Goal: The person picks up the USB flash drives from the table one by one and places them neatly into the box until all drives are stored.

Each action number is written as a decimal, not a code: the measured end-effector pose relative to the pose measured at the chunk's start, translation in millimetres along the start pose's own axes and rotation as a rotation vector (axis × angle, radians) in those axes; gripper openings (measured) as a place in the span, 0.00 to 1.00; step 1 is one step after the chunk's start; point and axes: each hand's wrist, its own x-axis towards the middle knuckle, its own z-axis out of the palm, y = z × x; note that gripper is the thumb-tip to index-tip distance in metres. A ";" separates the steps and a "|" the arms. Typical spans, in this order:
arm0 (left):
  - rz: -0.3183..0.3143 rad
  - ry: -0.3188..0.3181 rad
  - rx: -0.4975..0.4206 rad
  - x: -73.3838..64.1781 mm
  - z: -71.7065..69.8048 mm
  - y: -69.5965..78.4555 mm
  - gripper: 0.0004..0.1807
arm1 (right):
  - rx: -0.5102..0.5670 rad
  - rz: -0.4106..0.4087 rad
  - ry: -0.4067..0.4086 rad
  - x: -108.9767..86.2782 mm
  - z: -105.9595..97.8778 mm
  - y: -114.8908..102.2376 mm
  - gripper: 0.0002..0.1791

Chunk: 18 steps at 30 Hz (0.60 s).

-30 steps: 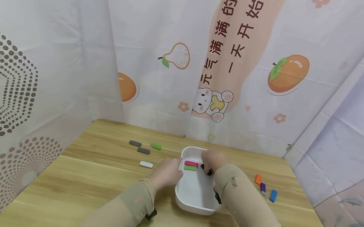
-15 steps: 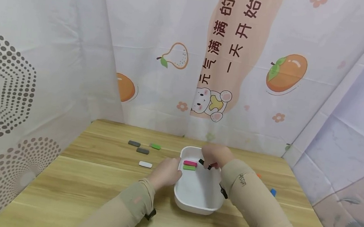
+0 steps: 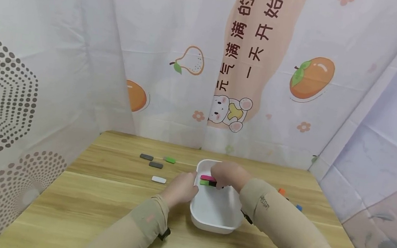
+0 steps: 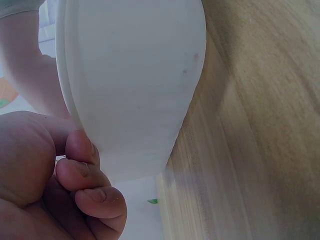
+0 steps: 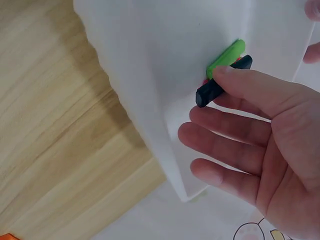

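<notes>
A white plastic bin (image 3: 216,211) stands on the wooden table. My left hand (image 3: 181,188) grips its left rim, with curled fingers (image 4: 100,200) against the outer wall in the left wrist view. My right hand (image 3: 231,175) reaches into the bin and pinches a black USB stick (image 5: 225,82) between thumb and index finger. Its other three fingers are spread apart. The black stick crosses over a green USB stick (image 5: 227,57) in the right wrist view. Beside the green one lies a pink USB stick (image 3: 207,178), mostly hidden by the hand in the right wrist view.
Left of the bin lie two grey sticks (image 3: 156,165), a green stick with a silver end (image 3: 169,160) and a white stick (image 3: 159,179). On the right, an orange stick (image 3: 281,191) and a blue stick (image 3: 299,208) show partly behind my right sleeve. A printed curtain (image 3: 171,109) hangs behind.
My right hand first shifted slightly back, then moved left with the black USB stick toward the green and pink ones. My left hand has stayed at the bin's rim.
</notes>
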 end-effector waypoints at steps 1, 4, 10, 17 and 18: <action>0.001 0.001 0.000 -0.2 -0.3 -0.2 0.27 | 0.000 0.001 -0.007 0.4 -0.5 -1.5 0.08; 0.002 -0.002 -0.006 -0.7 -1.3 0.4 0.27 | 0.000 -0.007 -0.009 1.1 -2.2 -5.4 0.08; 0.006 -0.003 -0.012 -0.3 -1.6 1.4 0.27 | -0.029 -0.069 0.037 4.6 -3.5 -11.1 0.07; 0.010 0.005 -0.003 0.0 -0.9 -0.8 0.24 | -0.047 -0.118 0.067 8.6 -1.6 -15.5 0.06; 0.009 0.005 -0.005 -0.1 -0.7 -1.2 0.23 | -0.047 -0.123 0.068 8.6 -1.3 -15.9 0.06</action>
